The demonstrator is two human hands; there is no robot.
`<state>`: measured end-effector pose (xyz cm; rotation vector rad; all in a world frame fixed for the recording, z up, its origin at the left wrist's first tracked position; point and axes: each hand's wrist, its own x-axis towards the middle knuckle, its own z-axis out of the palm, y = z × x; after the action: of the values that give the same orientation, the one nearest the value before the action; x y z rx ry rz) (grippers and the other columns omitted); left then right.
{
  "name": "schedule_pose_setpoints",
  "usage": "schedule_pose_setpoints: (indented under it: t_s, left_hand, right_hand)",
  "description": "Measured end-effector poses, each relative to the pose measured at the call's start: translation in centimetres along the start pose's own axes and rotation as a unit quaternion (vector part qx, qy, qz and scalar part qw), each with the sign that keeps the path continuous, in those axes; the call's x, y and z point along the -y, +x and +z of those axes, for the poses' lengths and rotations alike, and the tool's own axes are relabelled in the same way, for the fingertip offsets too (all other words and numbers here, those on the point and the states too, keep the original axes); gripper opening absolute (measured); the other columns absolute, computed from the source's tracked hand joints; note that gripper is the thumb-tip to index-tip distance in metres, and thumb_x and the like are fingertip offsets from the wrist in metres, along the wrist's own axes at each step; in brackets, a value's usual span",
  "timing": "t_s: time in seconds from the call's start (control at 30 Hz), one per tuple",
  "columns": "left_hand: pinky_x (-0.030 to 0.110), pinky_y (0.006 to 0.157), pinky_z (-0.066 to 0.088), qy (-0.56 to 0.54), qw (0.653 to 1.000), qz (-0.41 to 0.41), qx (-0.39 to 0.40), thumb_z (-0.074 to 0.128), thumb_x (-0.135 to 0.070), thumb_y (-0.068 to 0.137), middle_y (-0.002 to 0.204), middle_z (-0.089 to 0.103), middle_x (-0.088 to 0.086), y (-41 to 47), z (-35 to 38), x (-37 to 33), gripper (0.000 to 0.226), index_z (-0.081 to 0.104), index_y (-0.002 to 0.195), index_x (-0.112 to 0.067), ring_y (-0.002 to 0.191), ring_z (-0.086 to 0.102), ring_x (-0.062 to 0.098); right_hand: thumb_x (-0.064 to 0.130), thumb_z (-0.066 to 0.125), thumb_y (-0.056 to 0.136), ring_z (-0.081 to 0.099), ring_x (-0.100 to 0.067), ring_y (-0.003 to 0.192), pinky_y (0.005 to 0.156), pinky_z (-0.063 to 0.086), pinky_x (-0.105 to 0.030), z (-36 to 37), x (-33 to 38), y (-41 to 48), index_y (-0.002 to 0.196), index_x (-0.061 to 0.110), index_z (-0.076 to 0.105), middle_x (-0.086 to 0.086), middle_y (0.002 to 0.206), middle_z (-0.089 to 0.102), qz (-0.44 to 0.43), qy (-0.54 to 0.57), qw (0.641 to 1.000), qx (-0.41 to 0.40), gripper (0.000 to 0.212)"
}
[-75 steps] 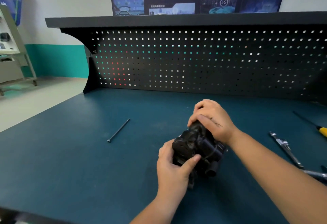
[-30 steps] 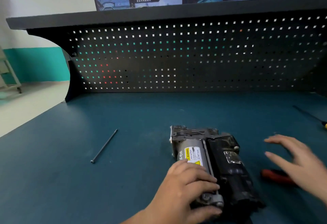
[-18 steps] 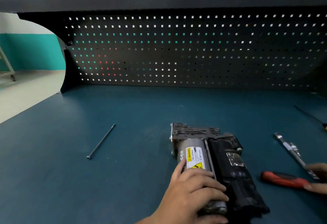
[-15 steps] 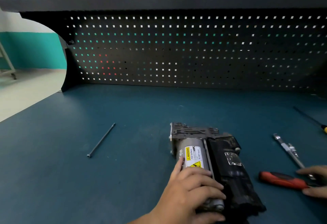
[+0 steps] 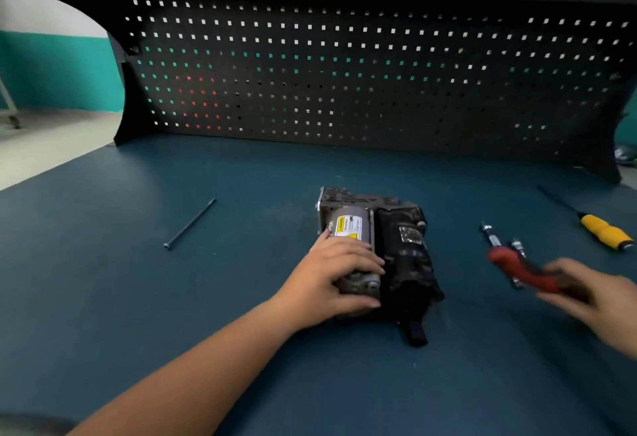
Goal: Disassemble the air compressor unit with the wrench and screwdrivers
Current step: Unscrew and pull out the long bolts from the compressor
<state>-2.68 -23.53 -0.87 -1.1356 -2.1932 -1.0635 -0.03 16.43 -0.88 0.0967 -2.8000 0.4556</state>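
Note:
The air compressor unit (image 5: 389,239) lies on its side at the middle of the blue bench (image 5: 103,297), its grey motor cylinder with a yellow warning label to the left of a black housing. My left hand (image 5: 331,278) grips the near end of the grey cylinder. To the right, my right hand (image 5: 593,294) holds a red-handled screwdriver (image 5: 517,270), blurred and lifted off the bench. A chrome wrench (image 5: 496,240) lies just behind it. A yellow-handled screwdriver (image 5: 601,230) lies at the far right.
A long black bolt (image 5: 189,223) lies on the bench left of the compressor. A black pegboard (image 5: 344,84) with a shelf on top closes off the back of the bench. Floor and a teal wall show at the left.
My right hand has taken hold of the red-handled screwdriver and lifted it from the bench. My left hand stays on the grey cylinder. The camera has pulled back.

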Motion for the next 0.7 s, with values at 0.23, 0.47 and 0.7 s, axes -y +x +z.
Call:
schedule_pose_setpoints:
  t_s: [0.23,0.47,0.7]
  left_hand:
    - [0.056,0.094,0.04,0.005,1.0,0.015,-0.005,0.082,-0.028,0.065,0.104,0.068,-0.001,0.3,0.1,-0.2,0.036,0.071,0.093,-0.008,0.106,0.057,0.012]
    - [0.033,0.106,0.034,-0.021,1.0,-0.02,0.001,0.081,-0.026,0.066,0.114,0.059,-0.014,-0.4,0.0,-0.6,0.04,0.068,0.103,-0.015,0.117,0.048,0.003]
    - [0.029,0.093,0.044,-0.068,0.981,-0.078,-0.167,0.056,-0.008,0.076,0.107,0.063,-0.003,-2.7,-1.2,-3.9,0.028,0.065,0.101,-0.018,0.108,0.056,0.015]
  right_hand:
    - [0.069,0.053,0.08,0.054,0.003,0.056,0.054,0.041,-0.008,-1.0,13.2,-5.8,0.106,0.054,0.055,0.015,0.072,0.062,-0.174,0.227,0.955,0.073,0.03]
    - [0.066,0.038,0.078,0.056,-0.002,0.09,0.078,0.045,-0.026,3.0,18.1,-6.7,0.098,0.058,0.047,0.02,0.092,0.061,-0.187,0.18,0.965,0.045,0.024]
    - [0.057,0.054,0.081,0.049,-0.002,0.072,0.064,0.037,-0.016,2.8,18.3,-7.1,0.096,0.037,0.054,0.016,0.074,0.055,-0.254,0.145,0.954,-0.073,0.025]
